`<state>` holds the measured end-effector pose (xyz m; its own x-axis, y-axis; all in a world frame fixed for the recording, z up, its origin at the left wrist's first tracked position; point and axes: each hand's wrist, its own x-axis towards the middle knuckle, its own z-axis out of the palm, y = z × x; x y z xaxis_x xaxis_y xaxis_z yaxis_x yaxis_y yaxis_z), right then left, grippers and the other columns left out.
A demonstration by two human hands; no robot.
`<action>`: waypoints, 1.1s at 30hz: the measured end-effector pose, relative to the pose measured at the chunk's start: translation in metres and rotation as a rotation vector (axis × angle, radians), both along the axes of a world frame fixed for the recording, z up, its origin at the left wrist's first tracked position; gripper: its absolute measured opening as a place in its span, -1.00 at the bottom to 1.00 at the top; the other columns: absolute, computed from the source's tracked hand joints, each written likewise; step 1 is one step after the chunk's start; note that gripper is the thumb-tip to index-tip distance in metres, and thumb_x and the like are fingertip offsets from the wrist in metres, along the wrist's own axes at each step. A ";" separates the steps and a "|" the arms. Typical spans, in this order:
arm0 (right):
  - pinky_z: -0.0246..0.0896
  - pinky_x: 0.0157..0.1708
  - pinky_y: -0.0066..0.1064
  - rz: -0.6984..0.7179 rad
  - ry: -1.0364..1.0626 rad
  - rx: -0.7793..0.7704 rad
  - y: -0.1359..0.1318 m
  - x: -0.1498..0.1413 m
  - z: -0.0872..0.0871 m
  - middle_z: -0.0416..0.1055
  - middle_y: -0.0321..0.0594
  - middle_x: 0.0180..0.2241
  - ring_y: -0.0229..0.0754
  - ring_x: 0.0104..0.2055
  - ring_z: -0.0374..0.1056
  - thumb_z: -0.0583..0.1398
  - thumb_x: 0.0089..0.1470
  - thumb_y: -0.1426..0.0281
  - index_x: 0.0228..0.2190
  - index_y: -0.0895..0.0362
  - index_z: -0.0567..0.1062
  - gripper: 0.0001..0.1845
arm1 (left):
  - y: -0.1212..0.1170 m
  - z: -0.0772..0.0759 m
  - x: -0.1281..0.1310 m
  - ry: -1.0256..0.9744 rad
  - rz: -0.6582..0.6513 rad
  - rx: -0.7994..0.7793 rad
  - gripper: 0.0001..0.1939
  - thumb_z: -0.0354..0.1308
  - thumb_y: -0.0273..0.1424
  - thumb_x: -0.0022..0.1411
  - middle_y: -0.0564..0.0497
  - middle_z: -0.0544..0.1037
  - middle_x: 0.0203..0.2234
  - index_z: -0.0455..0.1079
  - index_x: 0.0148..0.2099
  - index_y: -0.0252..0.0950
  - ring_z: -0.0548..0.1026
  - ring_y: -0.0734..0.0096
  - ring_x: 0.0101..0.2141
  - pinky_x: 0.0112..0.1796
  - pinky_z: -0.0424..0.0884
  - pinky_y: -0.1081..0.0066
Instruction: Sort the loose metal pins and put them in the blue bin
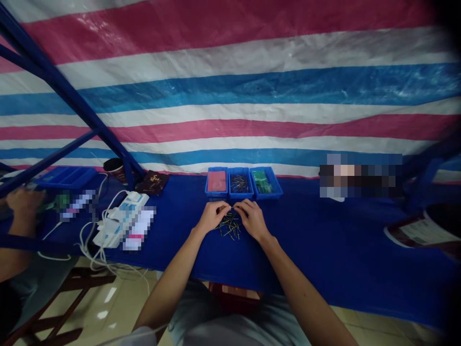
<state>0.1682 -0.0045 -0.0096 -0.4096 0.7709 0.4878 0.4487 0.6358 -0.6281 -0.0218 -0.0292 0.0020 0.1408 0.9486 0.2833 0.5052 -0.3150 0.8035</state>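
Note:
My left hand [212,216] and my right hand [253,219] meet over the blue table, fingertips pinched and almost touching. Whatever lies between them is too small to make out. Just below my fingers spreads a loose pile of thin, dark, yellowish stick-like pieces [229,228]. Beyond my hands three blue bins stand side by side. Pink flat pieces [216,181] fill the left bin [216,195]. Thin dark sticks [239,183] like those in the pile lie in the middle bin [240,196]. Green pieces [262,181] fill the right bin [268,196].
On the left lie a white power strip [120,218] with tangled cables, a dark packet [153,182] and a dark cup [115,168]. Another person's hand [25,199] is at the far left. A large round container [423,228] stands at right. Striped sheeting [252,91] hangs behind.

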 end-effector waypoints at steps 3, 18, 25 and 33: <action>0.11 -0.16 -0.26 -0.006 -0.005 -0.004 0.000 0.000 0.000 0.49 -0.22 -0.25 -0.14 -0.24 0.38 0.07 0.34 0.38 -0.22 0.04 0.52 -0.79 | 0.000 0.000 0.000 0.004 -0.001 0.004 -0.72 0.13 -0.28 0.34 0.07 0.49 -0.58 0.52 -0.31 -0.35 0.37 0.50 -0.54 -0.43 0.24 0.51; 0.08 -0.19 -0.29 -0.028 -0.034 -0.009 -0.001 0.000 0.001 0.49 -0.23 -0.31 -0.16 -0.29 0.38 0.04 0.35 0.38 -0.30 0.08 0.47 -0.77 | 0.000 0.001 0.001 -0.008 0.007 -0.004 -0.72 0.14 -0.26 0.34 0.07 0.49 -0.58 0.53 -0.30 -0.35 0.37 0.49 -0.55 -0.44 0.25 0.50; 0.06 -0.20 -0.30 -0.039 -0.052 -0.014 0.000 0.000 0.001 0.49 -0.23 -0.33 -0.17 -0.30 0.37 0.03 0.36 0.35 -0.33 0.09 0.46 -0.73 | 0.000 0.002 0.001 -0.009 0.004 -0.006 -0.70 0.12 -0.25 0.34 0.06 0.49 -0.58 0.53 -0.30 -0.35 0.37 0.49 -0.54 -0.44 0.25 0.50; 0.09 -0.19 -0.28 -0.026 -0.047 -0.033 -0.003 0.000 0.005 0.49 -0.23 -0.32 -0.17 -0.31 0.38 0.04 0.36 0.32 -0.29 0.08 0.48 -0.75 | -0.001 0.002 0.001 -0.010 0.008 -0.012 -0.69 0.12 -0.24 0.35 0.06 0.50 -0.58 0.53 -0.30 -0.34 0.39 0.48 -0.54 -0.43 0.27 0.50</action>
